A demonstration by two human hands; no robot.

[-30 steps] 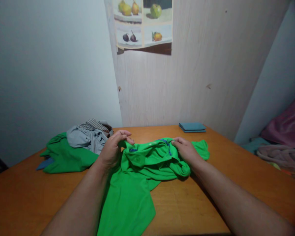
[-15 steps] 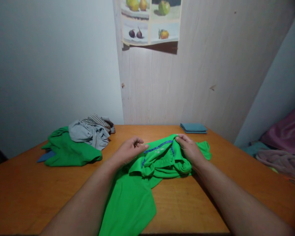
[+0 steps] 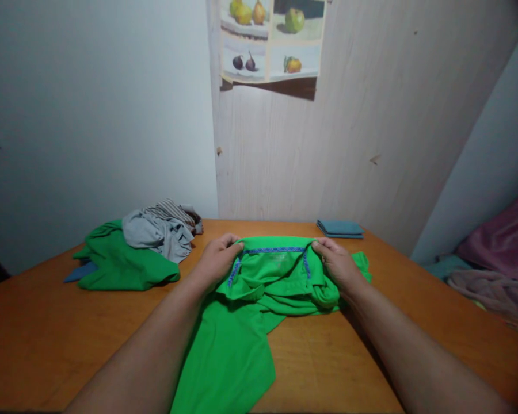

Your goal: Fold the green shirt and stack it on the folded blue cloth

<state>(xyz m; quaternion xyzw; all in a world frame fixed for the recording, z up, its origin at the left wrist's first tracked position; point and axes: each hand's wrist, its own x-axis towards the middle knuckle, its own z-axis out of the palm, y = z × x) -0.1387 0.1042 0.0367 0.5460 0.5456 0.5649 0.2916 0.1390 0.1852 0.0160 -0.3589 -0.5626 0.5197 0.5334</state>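
A bright green shirt (image 3: 246, 322) with a blue-trimmed collar lies bunched on the wooden table (image 3: 47, 333) in front of me. My left hand (image 3: 218, 261) pinches the left end of the collar edge, fingers closed on the cloth. My right hand (image 3: 336, 264) pinches the right end of the same edge. The collar is stretched straight between both hands, slightly lifted off the table. The lower part of the shirt trails toward me over the table's near edge.
A pile of clothes sits at the left: a green garment (image 3: 121, 270) with a grey striped one (image 3: 159, 230) on top. A folded blue cloth (image 3: 340, 228) lies at the far right by the wooden panel. Bedding (image 3: 496, 259) lies to the right.
My left hand moved from beside the shirt and closed on the collar's left end. The collar edge is now pulled taut between both hands.
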